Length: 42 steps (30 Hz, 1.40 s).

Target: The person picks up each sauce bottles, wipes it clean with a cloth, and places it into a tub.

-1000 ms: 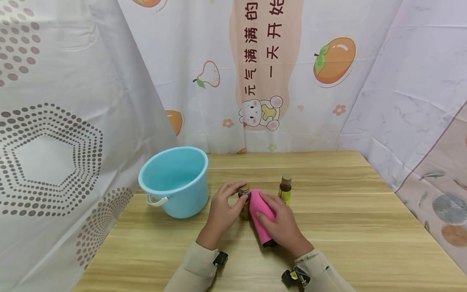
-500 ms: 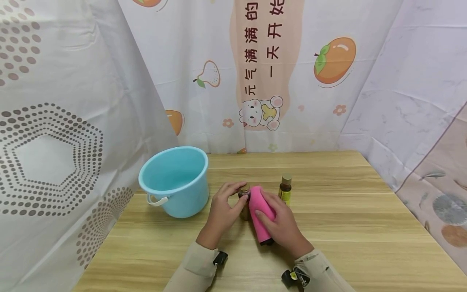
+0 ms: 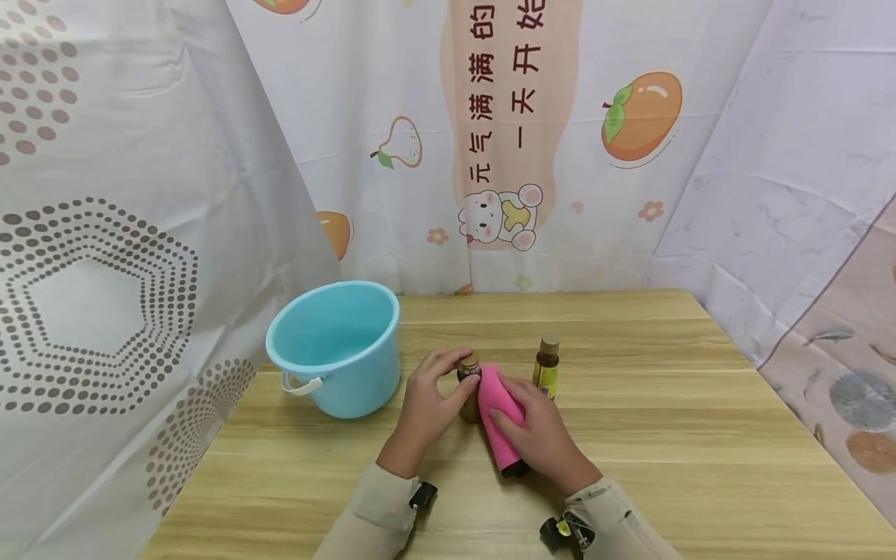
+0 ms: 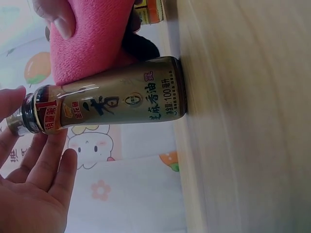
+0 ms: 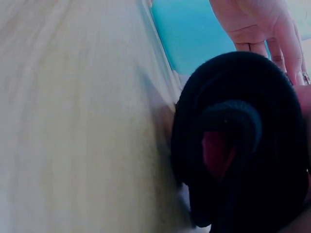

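Observation:
My left hand (image 3: 427, 397) pinches a small sesame oil bottle (image 4: 121, 97) at its cap and neck. The bottle stands upright on the table, its dark label with Chinese print facing the left wrist camera. With my right hand (image 3: 539, 428) I grip a bundled pink fleece cloth (image 3: 497, 443) and press it against the bottle's right side. Black shows at the cloth's lower end, where the right wrist view looks into a rolled black opening (image 5: 233, 77). The cloth hides part of the bottle in the head view.
A second brown bottle (image 3: 548, 369) with a yellow label stands just behind my right hand. To the left is a light blue bucket (image 3: 360, 389) with a white handle. Printed curtains (image 3: 406, 264) hang along the back and sides of the wooden table (image 3: 672, 435).
The pink cloth shifted slightly up along the bottle, then back down, with my right fingers moving along. My left hand and the bottle stay in place.

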Available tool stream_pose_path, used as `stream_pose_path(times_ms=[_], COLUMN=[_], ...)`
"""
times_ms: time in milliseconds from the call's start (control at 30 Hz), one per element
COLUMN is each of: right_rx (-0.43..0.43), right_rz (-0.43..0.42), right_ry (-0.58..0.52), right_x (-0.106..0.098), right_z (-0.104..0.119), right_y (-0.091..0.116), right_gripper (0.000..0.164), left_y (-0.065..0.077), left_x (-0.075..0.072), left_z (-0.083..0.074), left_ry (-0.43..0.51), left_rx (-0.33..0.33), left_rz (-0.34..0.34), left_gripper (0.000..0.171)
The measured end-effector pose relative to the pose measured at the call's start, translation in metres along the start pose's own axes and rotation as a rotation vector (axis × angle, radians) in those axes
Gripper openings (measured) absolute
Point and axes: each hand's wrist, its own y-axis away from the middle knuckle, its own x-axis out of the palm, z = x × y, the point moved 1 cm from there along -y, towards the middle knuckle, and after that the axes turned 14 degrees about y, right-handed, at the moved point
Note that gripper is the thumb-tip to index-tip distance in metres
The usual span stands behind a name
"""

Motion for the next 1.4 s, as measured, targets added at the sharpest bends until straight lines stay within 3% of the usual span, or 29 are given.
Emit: stream_pose_path(times_ms=[633, 1067, 1400], right_rx=[0.100, 0.078, 0.029], right_rz=[0.155, 0.129, 0.040], right_ry=[0.052, 0.059, 0.024], right_x=[0.0022, -0.0017, -0.0006], right_z=[-0.0029, -0.0039, -0.0037], right_y=[-0.0003, -0.0014, -0.0021], right_gripper=[0.060, 0.058, 0.059], left_y=[0.0018, -0.0018, -0.0017], left_x=[-0.0011, 0.0001, -0.0005], left_z=[0.0005, -0.0003, 0.0016], left_ry=[-0.001, -0.016, -0.018], left_rx=[-0.001, -0.007, 0.014], left_rz=[-0.005, 0.014, 0.011], left_gripper=[0.038, 0.038, 0.037])
